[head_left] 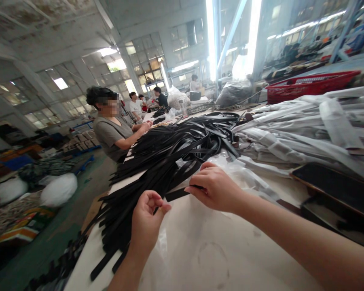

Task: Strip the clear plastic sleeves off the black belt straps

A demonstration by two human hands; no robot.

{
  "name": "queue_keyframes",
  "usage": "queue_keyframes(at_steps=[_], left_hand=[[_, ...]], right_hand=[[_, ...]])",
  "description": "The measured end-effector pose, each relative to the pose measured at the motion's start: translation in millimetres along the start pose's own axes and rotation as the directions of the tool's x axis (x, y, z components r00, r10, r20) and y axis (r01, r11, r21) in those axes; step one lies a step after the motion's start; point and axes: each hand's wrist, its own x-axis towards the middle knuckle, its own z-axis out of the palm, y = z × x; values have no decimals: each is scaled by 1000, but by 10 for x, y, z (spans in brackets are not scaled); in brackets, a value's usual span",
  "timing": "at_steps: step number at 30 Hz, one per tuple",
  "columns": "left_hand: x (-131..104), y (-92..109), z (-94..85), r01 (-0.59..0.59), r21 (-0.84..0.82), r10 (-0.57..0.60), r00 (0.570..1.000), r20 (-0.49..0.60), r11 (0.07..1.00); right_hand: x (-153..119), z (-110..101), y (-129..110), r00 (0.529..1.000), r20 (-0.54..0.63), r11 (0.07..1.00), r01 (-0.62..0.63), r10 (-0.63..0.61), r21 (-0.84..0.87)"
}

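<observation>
My left hand [147, 220] is closed in a pinch at the near side of the table. A thin clear plastic sleeve [163, 242] shows at its fingertips and hangs below them. My right hand [214, 186] is closed on a black belt [178, 195], whose visible part runs left from the fingers toward my left hand. Just beyond both hands lies a big heap of black belts [170, 149], many with their ends over the table's left edge. Crumpled clear plastic [230, 163] lies behind my right hand.
The white table [212, 254] runs away from me. White-wrapped strips [291, 125] are piled at right, with a red basket [312, 85] behind and a dark box-like object [336, 186] nearer. A co-worker [112, 125] stands at the left edge; full sacks [59, 190] lie on the floor.
</observation>
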Motion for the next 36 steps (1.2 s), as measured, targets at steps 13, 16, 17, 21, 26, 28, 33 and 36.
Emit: queue_keyframes(at_steps=[13, 16, 17, 21, 26, 28, 33, 36], left_hand=[[-12, -22, -22, 26, 90, -30, 999, 40, 996], [-28, -17, -17, 26, 147, -38, 997, 74, 989], [-34, -18, -11, 27, 156, -42, 995, 90, 987], [-62, -28, 30, 24, 175, -50, 988, 146, 984], [-119, -7, 105, 74, 158, -107, 971, 214, 985], [-143, 7, 131, 107, 114, -133, 959, 250, 988], [-114, 34, 87, 185, 107, -211, 915, 345, 977], [-51, 58, 5, 200, 149, -241, 909, 340, 968]], right_hand=[[-17, -25, 76, 990, 98, 995, 100, -97, -26], [-26, -20, 82, 985, 135, 992, 119, -111, -50], [-28, -16, 81, 983, 147, 990, 123, -113, -62], [-24, -6, 70, 972, 191, 983, 158, -138, -96], [-30, 55, -24, 950, 249, 976, 210, -188, -63], [-41, 124, -98, 939, 284, 975, 215, -193, -50], [-56, 234, -97, 923, 322, 975, 223, -213, 4], [-50, 158, 97, 963, 254, 990, 115, -91, -80]])
